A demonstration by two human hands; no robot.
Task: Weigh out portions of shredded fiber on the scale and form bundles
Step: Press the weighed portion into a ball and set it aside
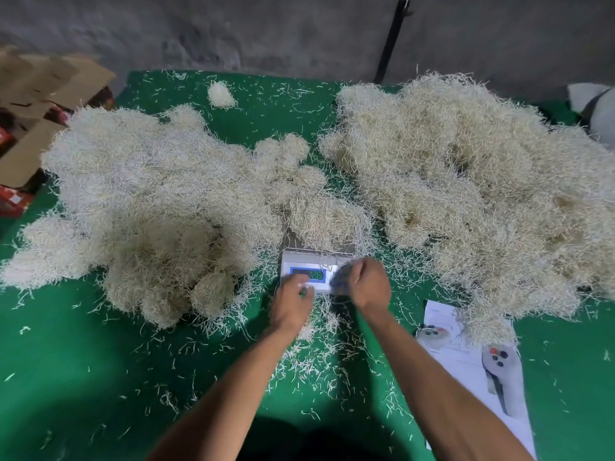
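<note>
A small white digital scale sits mid-table with a lit green display, and a heap of pale shredded fiber lies on its pan. My left hand hovers over the scale's front, its fingers curled and pinching a few thin strands. Just to the right, my right hand is fisted, pinching blurred strands above the display. A big loose fiber pile fills the right side. Rounded fiber bundles are heaped on the left.
The green table cover is strewn with short fiber scraps. A sheet of paper with two grey handled tools lies at front right. Cardboard boxes stand off the left edge. A small fiber ball sits at the back.
</note>
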